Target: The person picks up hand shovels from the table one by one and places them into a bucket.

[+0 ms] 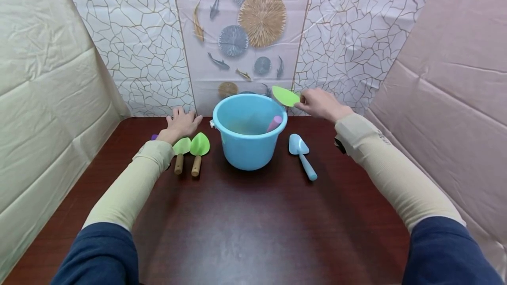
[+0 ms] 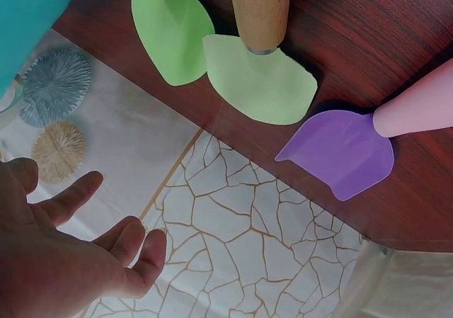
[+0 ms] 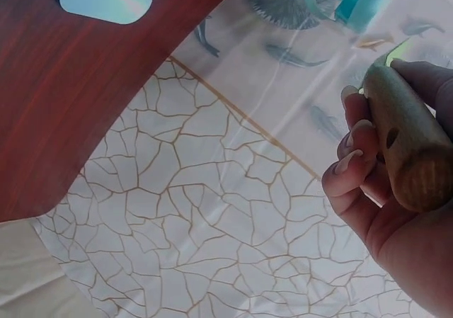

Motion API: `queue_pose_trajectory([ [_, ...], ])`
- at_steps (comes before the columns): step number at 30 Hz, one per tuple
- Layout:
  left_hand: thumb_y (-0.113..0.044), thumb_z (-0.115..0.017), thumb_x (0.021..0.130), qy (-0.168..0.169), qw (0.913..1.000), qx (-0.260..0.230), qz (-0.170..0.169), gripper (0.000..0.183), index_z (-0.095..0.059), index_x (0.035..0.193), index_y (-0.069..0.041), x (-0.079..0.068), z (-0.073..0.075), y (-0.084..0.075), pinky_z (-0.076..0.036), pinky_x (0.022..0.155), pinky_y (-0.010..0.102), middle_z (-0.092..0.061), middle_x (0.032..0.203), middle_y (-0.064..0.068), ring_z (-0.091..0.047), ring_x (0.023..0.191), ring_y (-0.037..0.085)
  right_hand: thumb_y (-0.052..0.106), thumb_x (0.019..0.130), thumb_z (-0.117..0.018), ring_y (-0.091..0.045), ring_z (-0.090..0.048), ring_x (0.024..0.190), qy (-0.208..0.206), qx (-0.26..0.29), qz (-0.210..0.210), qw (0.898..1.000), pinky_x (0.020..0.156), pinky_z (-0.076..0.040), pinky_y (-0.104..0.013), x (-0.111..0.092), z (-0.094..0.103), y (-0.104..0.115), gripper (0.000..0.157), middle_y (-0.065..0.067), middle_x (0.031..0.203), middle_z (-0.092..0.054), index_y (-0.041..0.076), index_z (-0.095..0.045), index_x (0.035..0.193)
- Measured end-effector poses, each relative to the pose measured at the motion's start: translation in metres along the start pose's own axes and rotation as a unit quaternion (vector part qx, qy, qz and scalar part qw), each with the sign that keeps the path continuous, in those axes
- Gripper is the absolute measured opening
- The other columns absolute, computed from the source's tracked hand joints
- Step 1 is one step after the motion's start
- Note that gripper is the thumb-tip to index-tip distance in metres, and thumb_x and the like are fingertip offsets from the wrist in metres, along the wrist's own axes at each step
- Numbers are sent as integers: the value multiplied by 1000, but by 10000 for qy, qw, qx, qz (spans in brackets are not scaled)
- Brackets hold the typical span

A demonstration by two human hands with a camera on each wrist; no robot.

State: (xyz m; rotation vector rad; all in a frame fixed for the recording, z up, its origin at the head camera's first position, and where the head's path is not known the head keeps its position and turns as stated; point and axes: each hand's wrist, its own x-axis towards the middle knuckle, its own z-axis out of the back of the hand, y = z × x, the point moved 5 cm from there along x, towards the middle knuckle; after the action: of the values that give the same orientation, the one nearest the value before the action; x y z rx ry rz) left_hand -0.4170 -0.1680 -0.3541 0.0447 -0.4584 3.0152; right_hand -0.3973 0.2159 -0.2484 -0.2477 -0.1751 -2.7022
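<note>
Farthest left on the dark red-brown worktop (image 1: pixel 253 219) lies a purple trowel (image 2: pixel 347 151) with a pink grip; from my head I see just a scrap of purple past my wrist. My left hand (image 1: pixel 180 125) is held out near the worktop's back edge, its fingers loosely spread and slightly bent, with nothing between them. Just to its right lie two wooden-handled trowels, side by side with their handles toward me: first a pale green trowel (image 1: pixel 182 146), then a bright green trowel (image 1: pixel 200 144).

In the middle stands the light blue bucket (image 1: pixel 248 151), upright, a pink handle (image 1: pixel 274 123) leaning inside against its right wall. At the bucket's right rear rim I hold up a lime trowel (image 1: pixel 285 96), blade pointing left; I cannot tell whether it touches the rim. Below it, right of the bucket, a light blue trowel (image 1: pixel 303 159) lies flat, handle toward me. My right hand (image 1: pixel 321 104) has its fingers curled round the lime trowel's wooden handle, clear of the worktop.
</note>
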Motion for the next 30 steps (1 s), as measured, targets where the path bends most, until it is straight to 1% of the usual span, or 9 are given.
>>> queue_pose_trajectory([
  [5,-42,-27,103,43,10000,-26,37,57,-36,144,-3,0,-1,1,-12,106,68,-19,147,35,-8,139,48,27,94,-58,-20,-47,59,32,23,141,9999,55,-37,-31,4,-1,7,26,-5,66,-52,7,-57,77],
  [11,-42,-28,103,29,10000,-63,30,56,-38,142,-3,1,0,-2,-14,105,67,-21,145,35,-10,137,47,28,93,-61,-20,-46,60,-53,-28,299,9995,55,-35,-31,7,2,16,29,-4,64,-49,8,-55,73],
  [16,-42,-29,103,69,9999,-105,53,53,-40,139,-4,0,0,0,-14,105,67,-24,143,33,-12,135,46,29,92,-63,-21,-50,64,1,-82,431,9990,58,-38,-31,10,2,23,26,-6,69,-56,7,-60,79],
  [19,-43,-28,103,71,9999,-125,46,52,-43,136,-5,-1,0,1,-15,104,67,-27,140,32,-13,134,46,30,93,-63,-21,-51,67,51,-155,471,9988,59,-39,-32,12,1,26,25,-7,72,-58,7,-61,82],
  [25,-44,-27,103,45,9999,-115,61,52,-45,133,-5,-2,0,2,-16,104,66,-29,138,31,-15,132,45,33,92,-64,-21,-53,70,130,-191,454,9987,58,-40,-33,16,-2,31,26,-5,73,-59,11,-60,78],
  [30,-43,-28,103,48,9999,-55,81,52,-44,132,-4,-4,-1,2,-16,103,66,-28,139,33,-15,133,46,32,91,-64,-21,-53,70,179,-166,473,9986,58,-40,-32,22,-5,37,26,-4,71,-59,12,-61,75],
])
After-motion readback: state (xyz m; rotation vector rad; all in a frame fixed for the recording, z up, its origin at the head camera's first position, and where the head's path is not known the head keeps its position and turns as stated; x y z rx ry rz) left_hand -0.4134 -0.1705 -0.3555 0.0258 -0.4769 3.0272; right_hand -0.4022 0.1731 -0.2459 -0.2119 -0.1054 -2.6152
